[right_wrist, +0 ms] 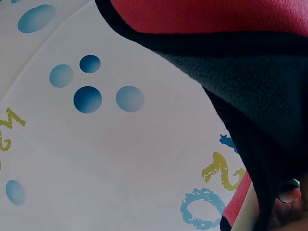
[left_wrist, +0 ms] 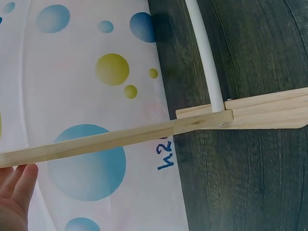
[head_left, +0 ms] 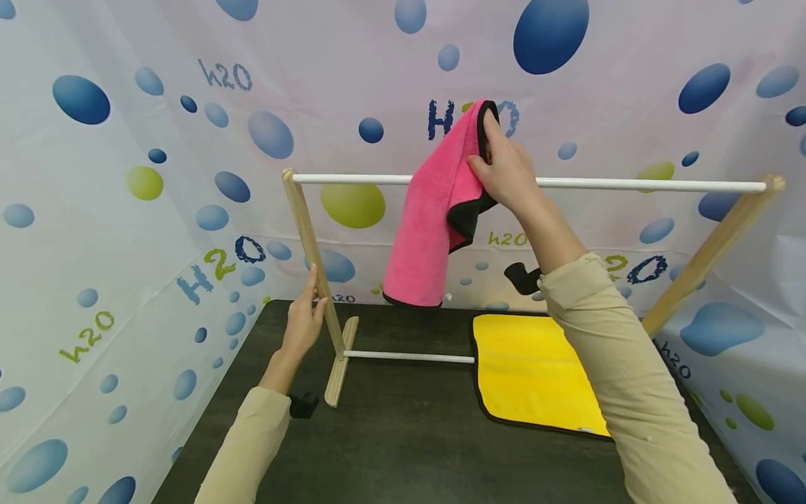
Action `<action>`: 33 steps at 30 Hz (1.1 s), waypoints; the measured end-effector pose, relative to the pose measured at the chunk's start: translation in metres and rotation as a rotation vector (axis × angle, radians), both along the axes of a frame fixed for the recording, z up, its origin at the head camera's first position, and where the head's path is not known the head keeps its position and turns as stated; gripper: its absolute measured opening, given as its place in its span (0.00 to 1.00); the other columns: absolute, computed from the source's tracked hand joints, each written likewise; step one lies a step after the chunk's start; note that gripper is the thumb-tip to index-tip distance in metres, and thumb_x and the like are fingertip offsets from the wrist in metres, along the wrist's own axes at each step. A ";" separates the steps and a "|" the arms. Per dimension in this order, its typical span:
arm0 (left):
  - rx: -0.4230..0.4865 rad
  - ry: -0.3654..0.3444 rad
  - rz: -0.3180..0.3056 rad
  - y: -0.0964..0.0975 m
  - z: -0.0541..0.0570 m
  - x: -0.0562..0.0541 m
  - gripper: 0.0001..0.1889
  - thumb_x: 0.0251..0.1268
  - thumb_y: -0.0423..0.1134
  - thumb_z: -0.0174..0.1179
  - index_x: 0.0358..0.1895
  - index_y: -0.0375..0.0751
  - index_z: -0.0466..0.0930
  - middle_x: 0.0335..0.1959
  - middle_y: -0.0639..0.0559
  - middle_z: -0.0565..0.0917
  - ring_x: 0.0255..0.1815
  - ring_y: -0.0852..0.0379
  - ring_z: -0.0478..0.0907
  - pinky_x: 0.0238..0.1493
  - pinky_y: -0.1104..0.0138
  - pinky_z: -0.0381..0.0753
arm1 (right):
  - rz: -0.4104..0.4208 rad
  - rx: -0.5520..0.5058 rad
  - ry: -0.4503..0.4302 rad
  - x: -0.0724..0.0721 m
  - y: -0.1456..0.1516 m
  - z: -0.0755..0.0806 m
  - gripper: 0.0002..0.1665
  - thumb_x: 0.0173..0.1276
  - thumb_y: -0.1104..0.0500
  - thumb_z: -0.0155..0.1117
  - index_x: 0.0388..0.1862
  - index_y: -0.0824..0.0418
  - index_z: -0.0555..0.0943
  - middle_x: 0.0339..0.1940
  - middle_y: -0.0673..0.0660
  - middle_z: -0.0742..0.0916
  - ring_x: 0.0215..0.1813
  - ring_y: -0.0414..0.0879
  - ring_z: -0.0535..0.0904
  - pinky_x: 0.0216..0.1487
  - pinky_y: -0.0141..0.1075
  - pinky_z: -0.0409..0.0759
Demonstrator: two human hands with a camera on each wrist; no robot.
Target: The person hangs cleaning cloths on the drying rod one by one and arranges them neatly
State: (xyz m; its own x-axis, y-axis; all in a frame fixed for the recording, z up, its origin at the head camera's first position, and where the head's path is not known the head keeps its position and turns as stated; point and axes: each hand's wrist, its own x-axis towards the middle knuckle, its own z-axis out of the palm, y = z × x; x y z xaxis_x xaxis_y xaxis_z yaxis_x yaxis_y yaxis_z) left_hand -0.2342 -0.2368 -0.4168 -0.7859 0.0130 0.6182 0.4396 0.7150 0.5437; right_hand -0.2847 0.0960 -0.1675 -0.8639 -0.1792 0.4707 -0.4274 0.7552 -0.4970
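Note:
A pink cloth [head_left: 425,210] with black edging hangs in folds at the white top rail of a wooden rack, its lower end below the rail. My right hand [head_left: 506,168] pinches its upper edge above the rail, thumb in front. In the right wrist view the cloth [right_wrist: 216,19] and its dark underside cover much of the picture and mostly hide that hand. My left hand [head_left: 304,322] touches the rack's left post [head_left: 311,238] with fairly straight fingers. The left wrist view shows fingertips [left_wrist: 26,185] against the post's edge.
A yellow cloth [head_left: 535,371] with black edging lies flat on the dark table [head_left: 403,434], partly behind my right forearm. The top rail [head_left: 648,185] runs to the right post [head_left: 711,255]. A lower white rail [head_left: 409,357] joins the left foot [head_left: 340,378]. Behind is a dotted curtain [head_left: 189,175].

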 end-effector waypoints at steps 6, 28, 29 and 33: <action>0.064 0.014 -0.058 0.000 -0.001 0.013 0.35 0.61 0.26 0.55 0.70 0.37 0.51 0.60 0.32 0.68 0.44 0.37 0.77 0.33 0.53 0.81 | -0.006 0.007 -0.013 0.002 0.000 0.000 0.36 0.69 0.58 0.48 0.72 0.58 0.49 0.28 0.60 0.70 0.36 0.54 0.69 0.34 0.39 0.64; -0.022 0.021 -0.561 0.070 0.025 0.046 0.28 0.55 0.23 0.58 0.61 0.23 0.63 0.51 0.32 0.74 0.37 0.43 0.80 0.37 0.60 0.81 | -0.009 0.001 -0.031 0.004 0.000 0.000 0.38 0.69 0.58 0.49 0.74 0.56 0.45 0.49 0.68 0.76 0.45 0.57 0.71 0.44 0.44 0.70; -0.019 0.021 -0.570 0.074 0.030 0.050 0.27 0.54 0.21 0.58 0.60 0.21 0.64 0.50 0.31 0.74 0.37 0.42 0.80 0.37 0.59 0.82 | -0.009 0.000 -0.031 0.004 0.000 0.000 0.38 0.69 0.59 0.49 0.74 0.55 0.45 0.49 0.67 0.76 0.45 0.57 0.71 0.44 0.43 0.70; -0.004 -0.006 -0.587 0.085 0.052 0.063 0.24 0.53 0.18 0.57 0.55 0.15 0.64 0.48 0.27 0.73 0.36 0.38 0.79 0.35 0.56 0.81 | -0.007 -0.010 -0.037 0.005 0.000 0.000 0.39 0.69 0.59 0.49 0.74 0.55 0.45 0.54 0.67 0.75 0.47 0.56 0.71 0.46 0.43 0.71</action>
